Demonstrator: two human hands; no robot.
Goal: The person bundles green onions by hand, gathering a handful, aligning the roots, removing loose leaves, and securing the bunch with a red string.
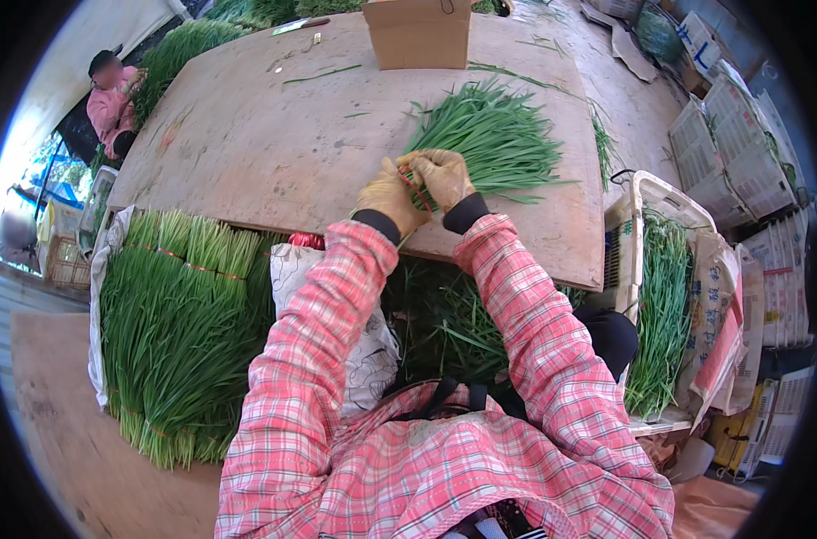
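Note:
A bunch of green chives [494,139] lies on the wooden tabletop, its leaves fanned out to the far right. In a tan glove, my left hand [388,196] is closed round the stem end of the bunch. My right hand [442,178], gloved alike, is closed over the same end, its fingers pinched at a thin red tie [404,171]. The tie passes around the stems between both hands. My fingers and gloves partly hide the stem ends and the tie's ends.
Tied chive bunches [179,314] are stacked at left. A white crate [642,193] of loose chives stands at right. On the board [256,117] sits a cardboard box [417,36]. Loose greens [444,314] lie below the near edge. Another person [112,108] sits far left.

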